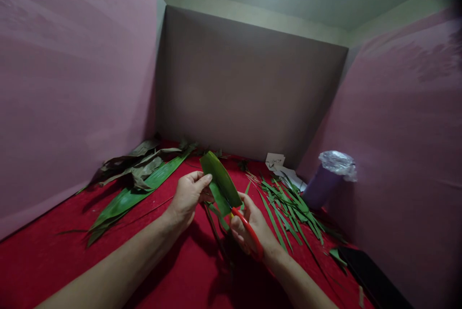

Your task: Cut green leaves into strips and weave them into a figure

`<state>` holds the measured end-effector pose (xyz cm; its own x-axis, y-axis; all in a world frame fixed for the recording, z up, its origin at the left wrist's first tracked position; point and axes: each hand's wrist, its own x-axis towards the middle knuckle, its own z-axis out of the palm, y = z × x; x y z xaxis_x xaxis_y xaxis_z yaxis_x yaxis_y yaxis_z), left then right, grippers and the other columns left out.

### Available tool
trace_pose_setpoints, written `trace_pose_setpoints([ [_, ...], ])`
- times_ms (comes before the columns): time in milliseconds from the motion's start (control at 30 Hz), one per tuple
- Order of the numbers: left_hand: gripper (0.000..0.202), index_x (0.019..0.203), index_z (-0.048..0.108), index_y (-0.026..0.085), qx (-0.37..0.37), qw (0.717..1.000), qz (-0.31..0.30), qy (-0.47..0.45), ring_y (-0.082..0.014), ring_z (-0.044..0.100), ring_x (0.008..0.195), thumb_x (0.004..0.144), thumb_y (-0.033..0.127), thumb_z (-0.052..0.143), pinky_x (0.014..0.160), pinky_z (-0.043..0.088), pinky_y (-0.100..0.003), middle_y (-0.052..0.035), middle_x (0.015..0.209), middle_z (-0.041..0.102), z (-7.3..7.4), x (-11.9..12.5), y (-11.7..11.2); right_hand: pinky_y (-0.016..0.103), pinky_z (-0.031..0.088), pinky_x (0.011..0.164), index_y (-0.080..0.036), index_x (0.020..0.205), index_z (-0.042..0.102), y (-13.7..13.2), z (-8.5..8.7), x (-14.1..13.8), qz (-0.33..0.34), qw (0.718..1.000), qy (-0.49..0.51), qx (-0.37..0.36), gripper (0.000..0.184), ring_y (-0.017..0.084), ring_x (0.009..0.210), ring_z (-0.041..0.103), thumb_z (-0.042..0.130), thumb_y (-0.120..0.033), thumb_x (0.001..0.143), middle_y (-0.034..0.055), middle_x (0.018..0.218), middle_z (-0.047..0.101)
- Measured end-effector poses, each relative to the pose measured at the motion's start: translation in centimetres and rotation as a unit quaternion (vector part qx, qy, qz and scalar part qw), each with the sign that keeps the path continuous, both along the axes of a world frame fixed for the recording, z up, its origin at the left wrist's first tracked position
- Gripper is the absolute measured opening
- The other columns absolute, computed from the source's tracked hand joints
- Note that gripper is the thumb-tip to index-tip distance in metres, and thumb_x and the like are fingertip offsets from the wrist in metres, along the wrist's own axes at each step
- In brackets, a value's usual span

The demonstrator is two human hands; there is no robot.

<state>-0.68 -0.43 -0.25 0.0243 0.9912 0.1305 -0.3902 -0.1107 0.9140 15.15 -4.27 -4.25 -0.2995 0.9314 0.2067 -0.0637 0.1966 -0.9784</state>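
A broad piece of green leaf (221,179) is pinched between the thumb and fingers of my left hand (189,195), raised above the red cloth. My right hand (250,225) grips a pair of scissors (249,229) with red handles and some yellow on the inside. The scissors' blades meet the lower end of the leaf, partly hidden by it. Fingers of my right hand also lie close behind the leaf's lower right edge; whether they touch it I cannot tell. Below my hands hang or lie narrow leaf strips (215,232), in shadow.
On the red cloth (151,251), long green leaves (144,185) and dried leaves (139,167) lie left. Cut green strips (292,208) spread right, near white papers (275,160) and a purple container (321,186) topped with clear plastic. A black flat object (371,275) sits front right. Pink walls flank both sides.
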Motion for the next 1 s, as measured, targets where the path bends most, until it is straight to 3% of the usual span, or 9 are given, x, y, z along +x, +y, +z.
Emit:
trace_pose_setpoints([
  [133,0.018,0.062,0.055,0.013,-0.003,1.0,-0.004,0.015,-0.012,0.055,0.038,0.064,0.027,0.066,0.038,0.047,-0.022,0.0,0.046,0.06,0.27,-0.27,0.11,0.015,0.029,0.031,-0.017,0.12,0.028,0.11,-0.22,0.01,0.002,1.0,0.017,-0.001,0.084,0.004,0.033,0.034,0.067,-0.061,0.06,-0.0097,0.051,0.047],
  [367,0.021,0.056,0.053,0.014,0.001,0.999,-0.007,0.037,-0.0104,0.053,0.035,0.064,0.028,0.067,0.035,0.046,-0.021,0.0006,0.042,0.058,0.35,-0.51,0.44,0.013,0.03,0.027,-0.017,0.126,0.024,0.08,-0.53,0.03,0.019,1.0,0.01,-0.012,0.08,0.004,0.031,0.035,0.064,-0.056,0.069,-0.0094,0.051,0.047],
  [600,0.024,0.057,0.053,0.014,0.01,0.999,-0.009,0.039,-0.0103,0.053,0.035,0.065,0.031,0.067,0.036,0.046,-0.021,-0.0003,0.043,0.059,0.19,-0.54,0.48,0.012,0.029,0.026,-0.02,0.125,0.024,-0.18,-0.03,-0.28,-0.015,0.999,0.001,-0.05,0.084,0.004,0.033,0.035,0.063,-0.062,0.064,-0.009,0.052,0.048],
  [1000,0.021,0.065,0.059,0.012,0.023,0.999,-0.015,0.034,-0.0129,0.058,0.042,0.064,0.03,0.07,0.039,0.049,-0.022,-0.0008,0.05,0.062,0.49,-0.29,-0.02,0.012,0.031,0.026,-0.021,0.121,0.028,0.14,-0.59,0.01,-0.001,1.0,-0.012,-0.014,0.077,0.005,0.033,0.036,0.059,-0.066,0.066,-0.0088,0.054,0.045],
])
